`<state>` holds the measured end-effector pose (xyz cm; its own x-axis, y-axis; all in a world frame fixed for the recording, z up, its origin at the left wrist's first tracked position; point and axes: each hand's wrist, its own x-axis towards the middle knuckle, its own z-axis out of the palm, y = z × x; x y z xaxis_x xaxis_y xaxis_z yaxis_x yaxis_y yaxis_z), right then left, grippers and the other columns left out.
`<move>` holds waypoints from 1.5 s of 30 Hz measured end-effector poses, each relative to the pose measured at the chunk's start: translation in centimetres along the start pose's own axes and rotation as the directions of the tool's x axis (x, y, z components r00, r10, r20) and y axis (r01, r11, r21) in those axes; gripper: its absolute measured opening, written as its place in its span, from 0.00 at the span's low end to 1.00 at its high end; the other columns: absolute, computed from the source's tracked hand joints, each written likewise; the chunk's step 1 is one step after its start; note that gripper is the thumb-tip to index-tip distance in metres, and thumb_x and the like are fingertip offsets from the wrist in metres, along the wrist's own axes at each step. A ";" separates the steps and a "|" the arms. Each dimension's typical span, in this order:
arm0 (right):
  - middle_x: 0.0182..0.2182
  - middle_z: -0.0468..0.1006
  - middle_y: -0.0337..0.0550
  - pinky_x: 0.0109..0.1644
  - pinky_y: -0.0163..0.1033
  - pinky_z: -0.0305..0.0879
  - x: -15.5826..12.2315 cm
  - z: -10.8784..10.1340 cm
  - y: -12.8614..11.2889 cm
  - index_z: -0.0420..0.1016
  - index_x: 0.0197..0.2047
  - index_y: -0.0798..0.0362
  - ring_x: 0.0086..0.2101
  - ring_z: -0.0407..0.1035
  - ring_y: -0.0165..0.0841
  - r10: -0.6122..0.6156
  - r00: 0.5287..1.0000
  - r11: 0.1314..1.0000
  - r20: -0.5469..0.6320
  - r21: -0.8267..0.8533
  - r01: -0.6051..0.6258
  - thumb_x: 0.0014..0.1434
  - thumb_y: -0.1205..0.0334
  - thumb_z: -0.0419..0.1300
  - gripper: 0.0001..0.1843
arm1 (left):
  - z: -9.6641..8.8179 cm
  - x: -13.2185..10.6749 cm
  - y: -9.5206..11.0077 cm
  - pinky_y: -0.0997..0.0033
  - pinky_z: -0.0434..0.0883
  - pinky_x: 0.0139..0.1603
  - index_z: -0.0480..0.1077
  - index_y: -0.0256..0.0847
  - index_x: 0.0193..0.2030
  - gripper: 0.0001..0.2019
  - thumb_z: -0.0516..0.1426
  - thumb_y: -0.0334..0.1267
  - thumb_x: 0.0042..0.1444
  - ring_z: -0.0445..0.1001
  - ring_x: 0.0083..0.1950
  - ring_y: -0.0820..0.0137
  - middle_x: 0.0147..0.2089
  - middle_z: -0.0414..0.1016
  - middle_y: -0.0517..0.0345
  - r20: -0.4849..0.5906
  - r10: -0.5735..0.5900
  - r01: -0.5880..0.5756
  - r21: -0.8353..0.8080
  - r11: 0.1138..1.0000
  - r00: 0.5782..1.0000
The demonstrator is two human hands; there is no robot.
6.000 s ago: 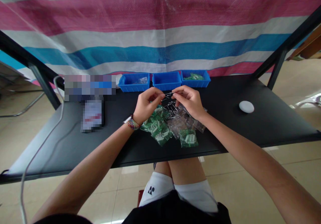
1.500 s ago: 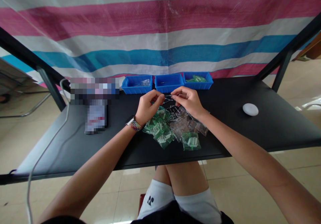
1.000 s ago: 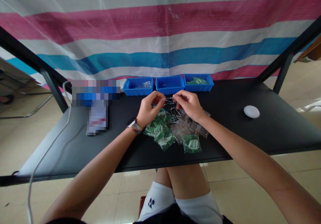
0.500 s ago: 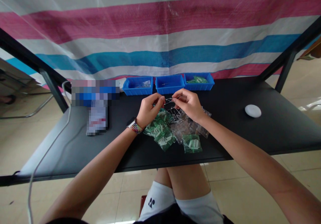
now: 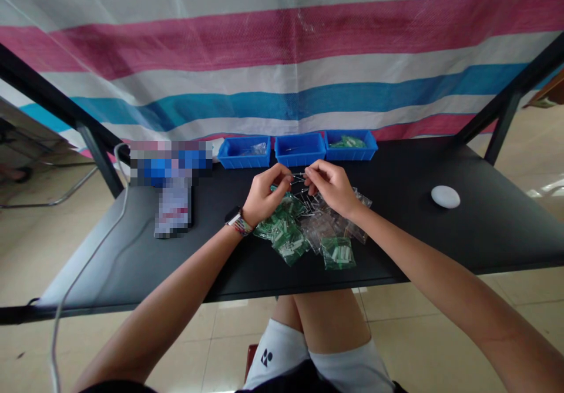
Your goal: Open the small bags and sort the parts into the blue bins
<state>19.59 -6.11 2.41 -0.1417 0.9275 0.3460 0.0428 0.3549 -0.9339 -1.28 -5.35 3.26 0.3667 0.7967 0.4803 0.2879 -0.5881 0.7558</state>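
A big striped sheet in pink, white and blue hangs far behind the fingers and fills the whole back. Under the fingers lies a long black table. A grey cable runs over the table far off to the left of the fingers and drops over the near edge.

The left hand and the right hand are held close together above the middle of the table. Their fingertips almost meet.

Right below the fingers is a pile of little bags. The bags under the left hand are green. Most under the right hand are clear. One green bag lies at the near end of the pile, nearer to the person than the fingers are.

Just behind the fingers three blue bins stand in a row, side by side. The left bin has something clear in it. The middle bin has a tiny thing in it, too small to tell. The right bin has green bags in it.

A white round thing sits well off to the right of the fingers. A colourful band is on the left wrist.

The smallest thing is a thin wire piece. It is up in the air, between the two hands. The left fingers pinch one end with thumb and first finger pressed together. The right fingers pinch the other end the same way. The other fingers of both hands are curled in.
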 end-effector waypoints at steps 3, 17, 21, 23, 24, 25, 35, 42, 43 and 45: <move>0.28 0.78 0.38 0.29 0.37 0.67 0.1 0.0 0.0 0.74 0.35 0.50 0.24 0.73 0.30 0.000 1.000 1.000 -0.015 -0.017 -0.001 0.66 0.31 0.66 0.29 | 0.0 0.0 0.0 0.68 0.72 0.38 0.70 0.42 0.39 0.12 0.56 0.47 0.72 0.76 0.34 0.68 0.33 0.77 0.58 0.017 0.006 -0.006 -0.015 1.000 1.000; 0.33 0.83 0.40 0.32 0.39 0.72 0.0 -0.4 -0.8 0.78 0.42 0.50 0.26 0.74 0.30 0.062 0.998 0.990 0.014 0.126 -0.063 0.61 0.48 0.71 0.15 | 0.0 0.3 0.0 0.68 0.71 0.38 0.74 0.41 0.34 0.17 0.54 0.46 0.74 0.76 0.33 0.68 0.31 0.78 0.56 -0.028 0.028 -0.024 0.109 0.994 0.999; 0.33 0.82 0.38 0.33 0.38 0.73 0.2 -0.6 -0.7 0.78 0.41 0.49 0.26 0.73 0.29 0.130 0.991 0.966 0.041 0.221 -0.136 0.58 0.51 0.71 0.14 | 0.0 0.4 -0.1 0.69 0.70 0.36 0.75 0.41 0.32 0.19 0.54 0.46 0.75 0.75 0.32 0.69 0.30 0.78 0.56 -0.027 0.044 -0.040 0.128 0.991 0.999; 0.33 0.82 0.38 0.32 0.38 0.72 0.3 -0.7 -0.7 0.78 0.41 0.49 0.26 0.72 0.29 0.170 0.983 0.938 0.068 0.296 -0.182 0.57 0.51 0.71 0.13 | 0.0 0.3 -0.2 0.69 0.70 0.36 0.75 0.41 0.32 0.20 0.54 0.46 0.75 0.75 0.31 0.69 0.29 0.78 0.56 -0.018 0.046 -0.043 0.125 0.991 0.999; 0.32 0.82 0.38 0.32 0.37 0.71 0.3 -0.7 -0.7 0.78 0.40 0.49 0.26 0.72 0.29 0.187 0.979 0.922 0.085 0.330 -0.205 0.57 0.51 0.70 0.13 | 0.0 0.3 -0.2 0.69 0.69 0.36 0.75 0.41 0.32 0.21 0.54 0.46 0.76 0.75 0.31 0.69 0.29 0.78 0.56 -0.013 0.045 -0.043 0.122 0.992 0.999; 0.32 0.82 0.38 0.32 0.37 0.71 0.4 -0.8 -0.8 0.78 0.39 0.49 0.25 0.72 0.29 0.200 0.975 0.907 0.102 0.357 -0.223 0.57 0.51 0.70 0.12 | 0.0 0.3 -0.2 0.69 0.69 0.35 0.75 0.41 0.31 0.22 0.53 0.47 0.76 0.75 0.30 0.69 0.29 0.78 0.56 -0.007 0.044 -0.043 0.119 0.992 0.999; 0.33 0.82 0.41 0.34 0.39 0.74 0.7 -1.1 -0.7 0.79 0.38 0.49 0.27 0.72 0.31 0.220 0.961 0.875 0.169 0.401 -0.271 0.58 0.48 0.66 0.14 | 0.1 0.3 -0.4 0.69 0.70 0.34 0.75 0.41 0.31 0.24 0.53 0.52 0.76 0.75 0.31 0.68 0.29 0.79 0.55 0.027 0.010 -0.012 0.095 0.995 1.000; 0.36 0.84 0.43 0.34 0.38 0.73 1.7 -2.3 -0.3 0.83 0.41 0.50 0.28 0.74 0.30 0.091 0.996 0.959 -0.015 0.271 -0.084 0.60 0.50 0.65 0.13 | -0.1 0.4 -0.5 0.69 0.68 0.34 0.75 0.40 0.30 0.23 0.53 0.49 0.75 0.74 0.29 0.69 0.27 0.77 0.57 0.033 0.002 -0.005 0.094 0.996 0.999; 0.37 0.85 0.42 0.34 0.37 0.73 1.9 -2.6 -0.1 0.84 0.41 0.50 0.27 0.74 0.30 0.067 0.997 0.972 -0.040 0.230 -0.056 0.61 0.50 0.65 0.13 | 0.0 0.4 -0.5 0.69 0.67 0.33 0.75 0.40 0.30 0.23 0.53 0.49 0.75 0.74 0.29 0.69 0.27 0.77 0.57 0.033 0.005 -0.009 0.103 0.995 0.999; 0.36 0.85 0.42 0.33 0.37 0.74 2.6 -3.0 0.2 0.84 0.41 0.50 0.27 0.75 0.29 0.032 0.997 0.990 -0.076 0.138 -0.021 0.61 0.51 0.65 0.13 | 0.0 0.4 -0.5 0.69 0.66 0.33 0.75 0.41 0.29 0.23 0.53 0.48 0.75 0.73 0.28 0.70 0.27 0.77 0.57 0.034 0.018 -0.022 0.124 0.992 0.999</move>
<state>22.18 -3.30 3.33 -0.0650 0.9446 0.3217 -0.0912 0.3154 -0.9446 -1.25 -4.73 3.06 0.4020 0.7810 0.4779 0.3877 -0.6180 0.6840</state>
